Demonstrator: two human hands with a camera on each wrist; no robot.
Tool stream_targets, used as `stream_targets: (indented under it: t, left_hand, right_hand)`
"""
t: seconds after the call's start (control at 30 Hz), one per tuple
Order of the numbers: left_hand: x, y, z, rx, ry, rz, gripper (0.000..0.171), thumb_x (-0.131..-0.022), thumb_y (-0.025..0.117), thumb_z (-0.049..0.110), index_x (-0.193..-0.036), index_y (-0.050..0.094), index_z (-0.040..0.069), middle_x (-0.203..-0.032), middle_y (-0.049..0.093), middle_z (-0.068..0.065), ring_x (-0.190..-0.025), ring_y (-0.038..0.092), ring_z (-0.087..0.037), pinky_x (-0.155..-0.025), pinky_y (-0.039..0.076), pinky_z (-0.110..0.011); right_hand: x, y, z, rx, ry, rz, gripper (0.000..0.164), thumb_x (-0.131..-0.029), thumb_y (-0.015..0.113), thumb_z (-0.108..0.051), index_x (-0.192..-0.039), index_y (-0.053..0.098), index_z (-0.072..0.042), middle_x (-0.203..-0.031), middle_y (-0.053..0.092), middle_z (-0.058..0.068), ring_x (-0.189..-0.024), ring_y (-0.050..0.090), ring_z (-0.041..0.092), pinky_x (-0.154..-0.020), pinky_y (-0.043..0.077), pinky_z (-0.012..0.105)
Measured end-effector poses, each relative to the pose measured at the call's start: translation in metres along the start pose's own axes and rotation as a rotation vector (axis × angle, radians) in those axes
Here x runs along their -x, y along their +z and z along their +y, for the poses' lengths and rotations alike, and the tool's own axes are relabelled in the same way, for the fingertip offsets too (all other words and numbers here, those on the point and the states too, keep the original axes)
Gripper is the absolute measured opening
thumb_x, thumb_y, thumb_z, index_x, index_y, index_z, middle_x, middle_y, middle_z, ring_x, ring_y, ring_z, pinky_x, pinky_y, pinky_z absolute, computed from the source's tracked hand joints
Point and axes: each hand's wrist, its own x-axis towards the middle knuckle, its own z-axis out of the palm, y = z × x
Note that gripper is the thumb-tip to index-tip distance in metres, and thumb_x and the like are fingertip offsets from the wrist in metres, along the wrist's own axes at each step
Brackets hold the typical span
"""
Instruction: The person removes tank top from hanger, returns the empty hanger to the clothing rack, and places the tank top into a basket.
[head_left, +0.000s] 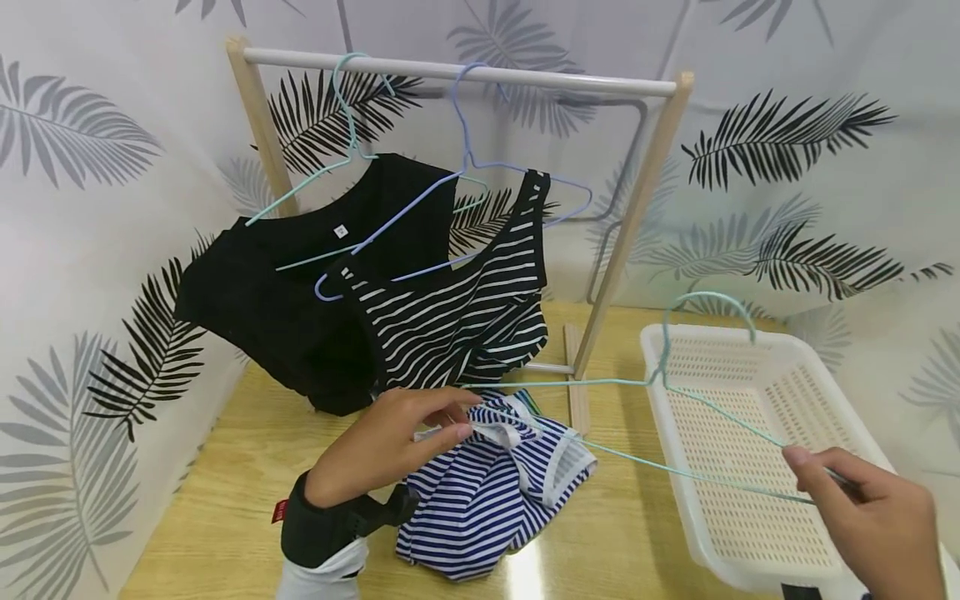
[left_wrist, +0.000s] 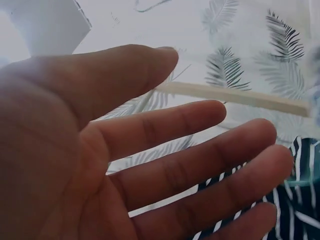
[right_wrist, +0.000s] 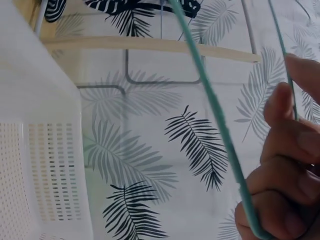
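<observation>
A mint-green clothes hanger (head_left: 720, 408) is held by its right end in my right hand (head_left: 873, 508), fingers curled round it. The right wrist view shows the hanger (right_wrist: 212, 105) crossing in front of the curled fingers (right_wrist: 272, 185). My left hand (head_left: 397, 437) is by the hanger's left end, fingers loosely extended; the left wrist view shows the palm (left_wrist: 45, 150) with nothing in it. Beneath them a blue-and-white striped garment (head_left: 480, 500) with white trim lies crumpled on the table (head_left: 232, 508). Whether the left fingertips touch the hanger or garment I cannot tell.
A wooden-legged rack (head_left: 645, 192) with a white rail (head_left: 555, 77) stands behind. On it hang a black top (head_left: 300, 292) on a green hanger and a black-and-white striped tank top (head_left: 457, 308) on a blue hanger. A white plastic basket (head_left: 678, 467) sits at right.
</observation>
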Motion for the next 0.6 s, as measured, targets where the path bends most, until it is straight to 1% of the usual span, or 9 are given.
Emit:
stream_targets:
  t: [0.07, 0.13, 0.2, 0.3, 0.4, 0.5, 0.6]
  left_hand:
    - [0.001, -0.003, -0.001, 0.007, 0.006, 0.029, 0.033, -0.096, 0.061, 0.029, -0.126, 0.063, 0.016, -0.110, 0.068, 0.006, -0.093, 0.062, -0.005, -0.082, 0.053, -0.029]
    - [0.003, -0.006, -0.001, -0.002, 0.012, 0.065, 0.031, -0.095, 0.062, 0.027, -0.124, 0.064, 0.016, -0.111, 0.067, 0.006, -0.092, 0.062, -0.005, -0.083, 0.052, -0.027]
    - [0.004, -0.007, -0.001, -0.010, 0.020, 0.092, 0.031, -0.095, 0.063, 0.026, -0.123, 0.064, 0.015, -0.112, 0.067, 0.006, -0.092, 0.061, -0.005, -0.083, 0.052, -0.027]
    - [0.005, -0.008, -0.001, -0.022, 0.026, 0.126, 0.031, -0.094, 0.064, 0.028, -0.122, 0.065, 0.015, -0.114, 0.066, 0.005, -0.095, 0.060, -0.007, -0.084, 0.052, -0.030]
    - [0.007, -0.007, -0.001, -0.024, 0.019, 0.148, 0.031, -0.092, 0.066, 0.028, -0.122, 0.065, 0.018, -0.118, 0.064, 0.004, -0.104, 0.057, -0.009, -0.088, 0.050, -0.035]
    - [0.008, -0.007, -0.001, -0.015, 0.025, 0.147, 0.025, -0.091, 0.067, 0.028, -0.116, 0.067, 0.021, -0.116, 0.062, 0.007, -0.107, 0.054, -0.009, -0.091, 0.048, -0.036]
    - [0.009, -0.008, -0.001, 0.010, 0.049, 0.129, 0.016, -0.092, 0.068, 0.027, -0.107, 0.068, 0.022, -0.108, 0.062, 0.011, -0.102, 0.055, -0.008, -0.088, 0.049, -0.035]
  right_hand:
    - [-0.001, 0.000, -0.001, 0.084, -0.040, -0.053, 0.024, -0.089, 0.071, -0.021, -0.070, 0.072, -0.008, -0.052, 0.057, -0.015, -0.045, 0.050, 0.000, -0.052, 0.040, 0.010]
    - [-0.001, 0.001, -0.002, 0.124, -0.082, -0.089, 0.024, -0.089, 0.071, -0.024, -0.069, 0.071, -0.013, -0.048, 0.052, -0.012, -0.043, 0.045, 0.003, -0.049, 0.037, 0.013]
    - [0.000, 0.002, -0.003, 0.140, -0.119, -0.117, 0.023, -0.089, 0.071, -0.024, -0.068, 0.069, -0.016, -0.045, 0.045, -0.009, -0.041, 0.038, 0.007, -0.047, 0.035, 0.017]
    - [0.000, 0.004, -0.006, 0.116, -0.152, -0.138, 0.023, -0.089, 0.071, -0.022, -0.066, 0.067, -0.019, -0.044, 0.043, -0.009, -0.041, 0.036, 0.007, -0.045, 0.033, 0.019]
    - [0.000, 0.005, -0.010, 0.067, -0.175, -0.149, 0.023, -0.089, 0.071, -0.018, -0.066, 0.067, -0.018, -0.044, 0.044, -0.010, -0.039, 0.034, 0.007, -0.043, 0.032, 0.021]
    - [-0.002, 0.006, -0.013, 0.023, -0.209, -0.139, 0.023, -0.089, 0.071, -0.013, -0.066, 0.067, -0.017, -0.048, 0.050, -0.010, -0.039, 0.036, 0.006, -0.044, 0.034, 0.020]
    - [-0.002, 0.006, -0.015, -0.006, -0.243, -0.120, 0.023, -0.088, 0.070, -0.008, -0.067, 0.068, -0.015, -0.055, 0.056, -0.009, -0.042, 0.042, 0.005, -0.050, 0.038, 0.015]
